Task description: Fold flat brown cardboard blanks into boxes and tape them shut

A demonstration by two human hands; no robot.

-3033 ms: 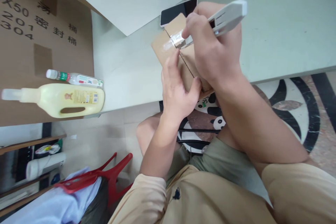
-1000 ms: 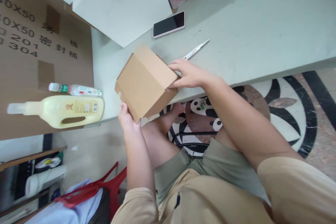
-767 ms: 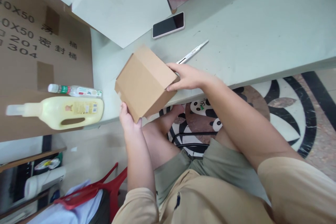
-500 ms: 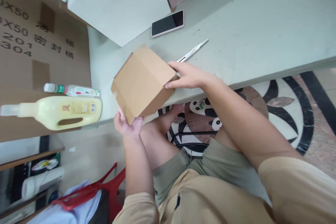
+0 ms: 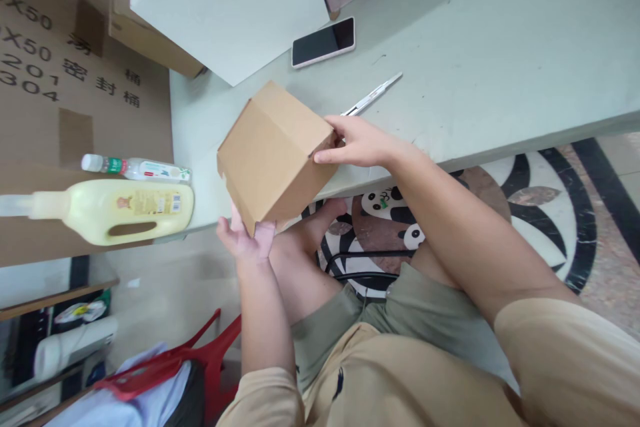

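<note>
A small brown cardboard box (image 5: pixel 273 150) is held tilted above the near edge of a pale green table (image 5: pixel 475 60). My left hand (image 5: pixel 246 240) cups the box's lower corner from beneath, fingers curled up against it. My right hand (image 5: pixel 357 141) grips the box's right edge, fingers on its side. A white utility knife (image 5: pixel 373 93) lies on the table just beyond my right hand, untouched.
A phone (image 5: pixel 323 42) lies face up farther back. A pale yellow jug (image 5: pixel 107 210) and a small clear bottle (image 5: pixel 135 168) stand at the table's left end against a big printed carton (image 5: pixel 75 80). A red plastic chair (image 5: pixel 200 367) sits at lower left.
Three seconds ago my right hand worked the knife along the box's taped seam on the table. The knife now lies on the table, and both hands have lifted and turned the box.
</note>
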